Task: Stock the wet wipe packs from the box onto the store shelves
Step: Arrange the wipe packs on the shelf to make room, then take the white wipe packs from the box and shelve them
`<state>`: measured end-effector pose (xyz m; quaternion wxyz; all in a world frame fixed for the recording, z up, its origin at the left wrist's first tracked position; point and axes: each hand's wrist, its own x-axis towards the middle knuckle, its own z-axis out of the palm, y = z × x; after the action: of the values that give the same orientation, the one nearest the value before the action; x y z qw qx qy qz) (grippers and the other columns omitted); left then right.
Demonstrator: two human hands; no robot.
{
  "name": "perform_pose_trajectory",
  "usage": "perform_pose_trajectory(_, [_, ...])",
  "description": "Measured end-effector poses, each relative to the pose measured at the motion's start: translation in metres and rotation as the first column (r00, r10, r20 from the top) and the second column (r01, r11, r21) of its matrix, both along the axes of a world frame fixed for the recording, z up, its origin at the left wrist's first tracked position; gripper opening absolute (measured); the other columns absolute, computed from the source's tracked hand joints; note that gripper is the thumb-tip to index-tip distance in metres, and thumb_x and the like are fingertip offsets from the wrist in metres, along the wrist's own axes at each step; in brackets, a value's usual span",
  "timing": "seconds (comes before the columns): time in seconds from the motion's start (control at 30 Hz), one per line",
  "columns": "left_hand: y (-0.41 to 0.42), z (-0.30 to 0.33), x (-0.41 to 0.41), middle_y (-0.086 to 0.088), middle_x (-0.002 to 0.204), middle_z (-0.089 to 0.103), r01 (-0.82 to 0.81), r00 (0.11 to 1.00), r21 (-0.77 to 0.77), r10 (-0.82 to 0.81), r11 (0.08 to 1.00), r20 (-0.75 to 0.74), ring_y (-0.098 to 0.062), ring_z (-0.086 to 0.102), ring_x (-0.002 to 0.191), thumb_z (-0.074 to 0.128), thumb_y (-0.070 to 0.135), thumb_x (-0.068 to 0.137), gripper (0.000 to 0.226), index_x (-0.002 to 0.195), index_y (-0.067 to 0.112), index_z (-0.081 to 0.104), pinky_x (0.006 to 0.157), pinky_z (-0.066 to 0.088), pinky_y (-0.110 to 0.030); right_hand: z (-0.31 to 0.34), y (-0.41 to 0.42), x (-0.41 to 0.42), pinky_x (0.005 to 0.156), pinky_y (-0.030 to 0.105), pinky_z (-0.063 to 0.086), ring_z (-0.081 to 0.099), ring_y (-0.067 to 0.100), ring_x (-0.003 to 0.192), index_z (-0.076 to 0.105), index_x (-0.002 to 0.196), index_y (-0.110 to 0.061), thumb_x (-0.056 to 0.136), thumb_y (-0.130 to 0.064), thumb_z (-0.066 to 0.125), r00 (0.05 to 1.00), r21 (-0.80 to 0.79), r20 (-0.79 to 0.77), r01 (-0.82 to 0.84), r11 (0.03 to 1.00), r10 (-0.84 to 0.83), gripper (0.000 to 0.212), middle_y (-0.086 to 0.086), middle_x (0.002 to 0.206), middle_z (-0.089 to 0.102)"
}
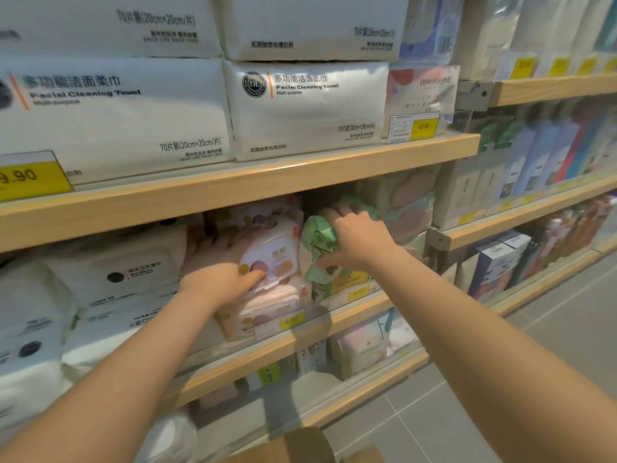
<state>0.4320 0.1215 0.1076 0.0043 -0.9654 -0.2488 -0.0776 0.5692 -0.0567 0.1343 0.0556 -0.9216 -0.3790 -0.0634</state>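
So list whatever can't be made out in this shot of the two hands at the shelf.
- Left hand, head view: fingertips motion-blurred against the pink wipe pack; grip unclear.
- Green wipe pack: print covered by the right hand.
- Box: cut off by the bottom edge; contents unseen.
- Price tag below the pink packs: digits too blurred to read.

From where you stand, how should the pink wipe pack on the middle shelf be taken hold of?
Grip the pink pack by its two side edges, coming in from the front, the open aisle side. It stands tilted, lid face toward you, on a stack of like packs, with the green pack close on its right and the shelf board just above. The left hand already holds its left edge.
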Motion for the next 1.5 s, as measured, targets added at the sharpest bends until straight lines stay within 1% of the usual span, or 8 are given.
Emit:
perform_pose_trajectory(0.3, [0.006, -0.006, 0.003, -0.002, 0.146, 0.035, 0.059, 0.991, 0.107, -0.072, 0.992, 0.116, -0.028, 0.039, 0.123, 0.043, 0.058, 0.086, 0.065, 0.144, 0.042, 0.017, 0.099, 0.034, -0.035, -0.006, 0.031, -0.008, 0.098, 0.059, 0.036, 0.014, 0.038, 0.139, 0.016, 0.146, -0.023, 0.083, -0.037, 0.063, 0.978, -0.041, -0.078, 0.189, 0.981, -0.192, 0.079, 0.006, 0.148, 0.024])
perform_pose_trajectory(0.4, [0.006, -0.006, 0.004, -0.002, 0.146, 0.035, 0.061, 0.991, 0.117, -0.074, 0.991, 0.109, -0.028, 0.040, 0.122, 0.043, 0.058, 0.086, 0.066, 0.144, 0.042, 0.018, 0.099, 0.034, -0.036, -0.008, 0.026, -0.008, 0.099, 0.056, 0.039, 0.022, 0.037, 0.136, 0.027, 0.140, -0.019, 0.082, -0.040, 0.065, 0.978, -0.013, -0.088, 0.189, 0.982, -0.190, 0.073, 0.010, 0.141, 0.038])
perform_pose_trajectory(0.53, [0.002, 0.007, -0.003, -0.006, 0.140, 0.040, 0.083, 0.996, 0.064, -0.086, 0.995, 0.040, -0.026, 0.043, 0.118, 0.042, 0.059, 0.088, 0.060, 0.141, 0.035, 0.028, 0.090, 0.038, -0.034, -0.009, 0.012, -0.014, 0.100, 0.057, 0.038, 0.030, 0.038, 0.131, 0.015, 0.147, -0.025, 0.075, -0.045, 0.073, 0.992, 0.130, -0.034, 0.122, 0.984, -0.118, 0.095, 0.009, 0.145, 0.033])
perform_pose_trajectory(0.67, [-0.011, 0.024, -0.029, -0.002, 0.098, 0.054, 0.028, 0.999, -0.080, -0.029, 0.996, -0.013, -0.021, 0.050, 0.086, 0.036, 0.061, 0.091, 0.042, 0.092, 0.021, 0.049, 0.067, 0.038, -0.031, 0.000, 0.000, -0.032, 0.101, 0.053, 0.038, 0.036, 0.032, 0.127, 0.021, 0.146, -0.022, 0.078, -0.043, 0.069, 1.000, 0.196, 0.011, 0.017, 0.980, -0.019, 0.086, 0.007, 0.142, 0.036])
perform_pose_trajectory(0.8, [-0.013, 0.021, -0.071, -0.003, 0.120, 0.053, 0.149, 0.979, 0.106, -0.161, 0.983, 0.122, -0.024, 0.051, 0.111, 0.043, 0.051, 0.092, 0.051, 0.134, 0.021, 0.041, 0.084, 0.042, -0.036, 0.006, -0.008, -0.062, 0.105, 0.053, 0.034, 0.031, 0.030, 0.133, 0.026, 0.144, -0.021, 0.082, -0.042, 0.064, 0.993, 0.183, 0.096, -0.092, 0.979, 0.075, 0.075, 0.004, 0.148, 0.029])
perform_pose_trajectory(0.93, [-0.023, 0.001, -0.131, 0.003, 0.138, 0.046, 0.261, 0.931, 0.041, -0.263, 0.964, 0.253, -0.019, 0.041, 0.127, 0.045, 0.047, 0.092, 0.054, 0.140, 0.024, 0.039, 0.101, 0.033, -0.035, 0.001, -0.024, -0.100, 0.107, 0.044, 0.033, 0.033, 0.027, 0.133, 0.030, 0.143, -0.019, 0.087, -0.041, 0.059, 0.987, 0.181, 0.101, -0.145, 0.973, 0.128, 0.067, 0.003, 0.147, 0.032])
perform_pose_trajectory(1.13, [-0.038, -0.061, -0.240, -0.001, 0.132, 0.054, 0.168, 0.975, -0.102, -0.150, 0.980, 0.165, -0.023, 0.049, 0.122, 0.027, 0.058, 0.080, 0.070, 0.136, 0.021, 0.047, 0.099, 0.040, -0.037, -0.034, -0.052, -0.173, 0.100, 0.037, 0.038, 0.039, 0.026, 0.128, 0.034, 0.142, -0.019, 0.088, -0.038, 0.060, 0.973, 0.162, -0.017, -0.224, 0.961, 0.229, 0.062, 0.003, 0.142, 0.038])
perform_pose_trajectory(1.5, [-0.053, -0.218, -0.403, -0.003, 0.131, 0.055, -0.137, 0.987, -0.344, 0.097, 0.929, -0.131, -0.024, 0.053, 0.118, 0.043, 0.050, 0.081, 0.058, 0.130, 0.020, 0.053, 0.092, 0.047, -0.040, -0.183, -0.063, -0.287, 0.096, 0.031, 0.040, 0.041, 0.020, 0.127, 0.036, 0.140, -0.022, 0.089, -0.038, 0.057, 0.880, 0.028, -0.380, -0.296, 0.955, 0.284, 0.058, -0.003, 0.140, 0.039])
